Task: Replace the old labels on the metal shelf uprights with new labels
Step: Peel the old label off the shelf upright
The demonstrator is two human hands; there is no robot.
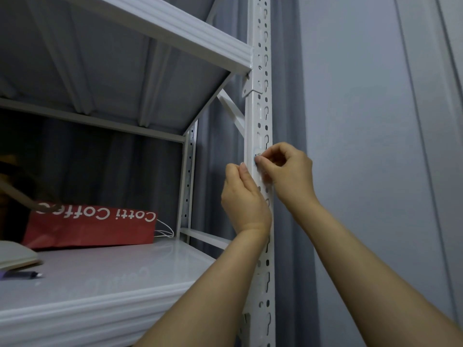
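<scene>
Faced a grey curtain (285,96) behind a white metal rack. Pinched the small label (257,156) on the front upright (260,108) with the right hand (290,171), fingers curled. Held the left hand (244,196) against the upright's left edge, just beside; couldn't tell its grip.

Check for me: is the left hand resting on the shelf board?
No, the left hand is raised against the front upright, fingertips at its edge level with the label the right hand pinches.
</scene>
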